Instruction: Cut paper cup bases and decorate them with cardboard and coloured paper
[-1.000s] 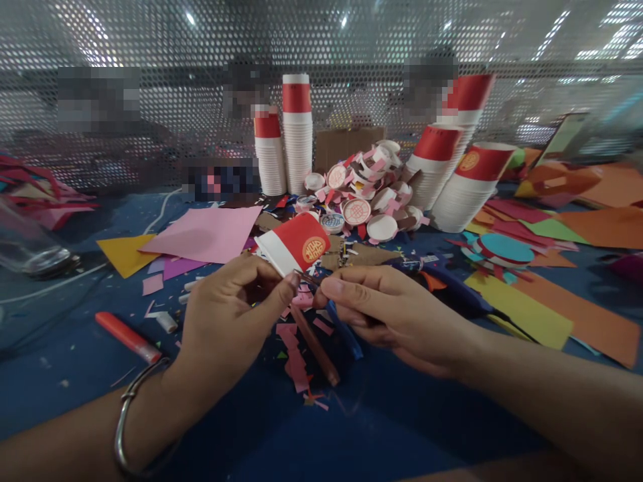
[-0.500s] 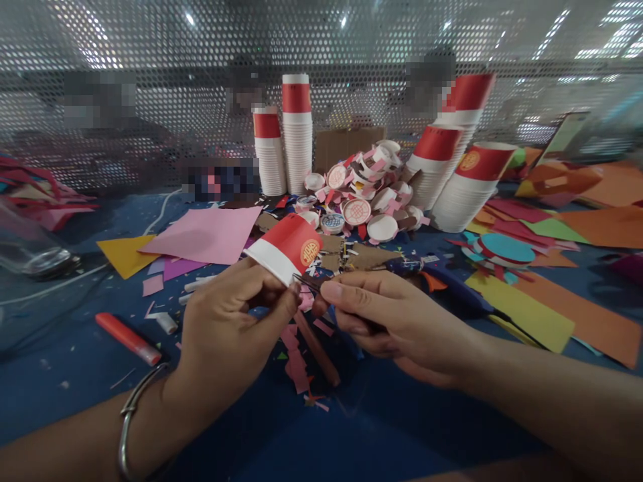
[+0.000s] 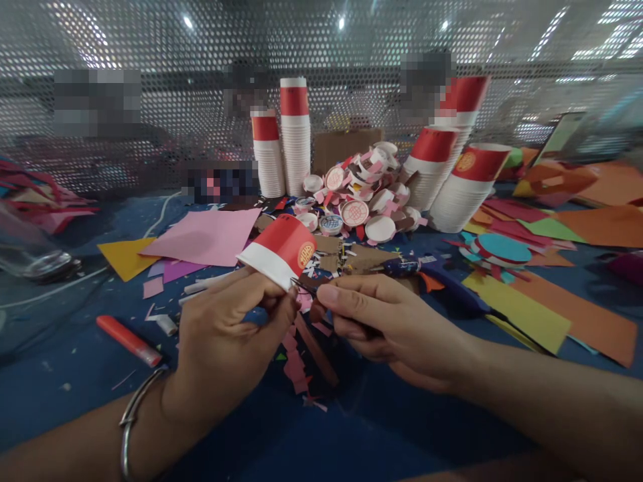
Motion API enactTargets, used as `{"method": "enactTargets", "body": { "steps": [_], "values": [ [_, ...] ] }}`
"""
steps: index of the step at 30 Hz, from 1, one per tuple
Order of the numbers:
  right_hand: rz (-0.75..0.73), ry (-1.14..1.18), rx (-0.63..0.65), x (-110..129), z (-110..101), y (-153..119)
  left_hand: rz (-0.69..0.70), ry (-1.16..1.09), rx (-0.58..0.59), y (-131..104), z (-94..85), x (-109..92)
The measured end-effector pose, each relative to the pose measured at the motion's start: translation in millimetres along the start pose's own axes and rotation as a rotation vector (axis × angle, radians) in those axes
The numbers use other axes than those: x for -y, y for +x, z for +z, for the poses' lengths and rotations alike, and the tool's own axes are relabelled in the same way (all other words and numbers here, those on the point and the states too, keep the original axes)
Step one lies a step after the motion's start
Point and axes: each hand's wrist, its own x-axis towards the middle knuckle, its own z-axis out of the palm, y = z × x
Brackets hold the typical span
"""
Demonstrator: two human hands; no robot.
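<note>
A red and white paper cup is tilted in my left hand, whose fingers pinch it near the rim. My right hand is closed around a small dark pointed tool, perhaps scissors; most of it is hidden by the fingers. The tool's tip touches the cup's white rim, close to my left thumb. Pink paper strips lie on the blue table below the hands.
Tall cup stacks stand behind a pile of cut cup pieces. A blue glue gun and coloured paper lie right. At left are pink paper and a red marker. People sit beyond.
The cup has shifted slightly left and turned a little in my left hand. The tool's tip has moved slightly left with it, and more of the tip shows at the rim.
</note>
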Motion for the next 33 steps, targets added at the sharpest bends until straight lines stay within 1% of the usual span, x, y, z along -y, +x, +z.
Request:
{"method": "enactTargets", "body": {
  "steps": [6,10,14,16,19,24,27,30,33],
  "values": [
    [-0.007,0.016,-0.015,0.4,0.7,0.8,0.058,0.047,0.018,-0.9,-2.5,0.6],
    [-0.003,0.022,-0.023,-0.5,1.4,1.2,0.073,0.087,0.028,-1.7,-2.8,0.4],
    [-0.004,0.026,-0.023,-1.9,1.5,1.8,0.116,0.07,0.102,-2.4,-0.5,-2.8],
    [-0.025,0.025,-0.021,-2.1,1.8,1.6,0.119,0.045,0.11,-2.5,0.6,-4.0],
    [-0.062,0.016,-0.028,-1.9,3.1,0.7,0.071,0.016,0.086,-1.4,0.5,-5.2],
    [-0.094,0.004,-0.048,-2.1,4.4,0.2,0.0,-0.155,0.156,2.2,-3.8,-8.1],
    [-0.114,0.008,-0.049,-2.9,4.3,1.1,-0.039,-0.194,0.152,3.8,-6.6,-9.1],
    [-0.123,0.01,-0.044,-3.1,4.7,2.2,-0.138,-0.25,0.112,4.7,-8.7,-9.6],
    [-0.121,0.0,-0.054,-3.0,5.1,3.8,-0.241,-0.347,0.109,5.9,-9.2,-10.0]
  ]
}}
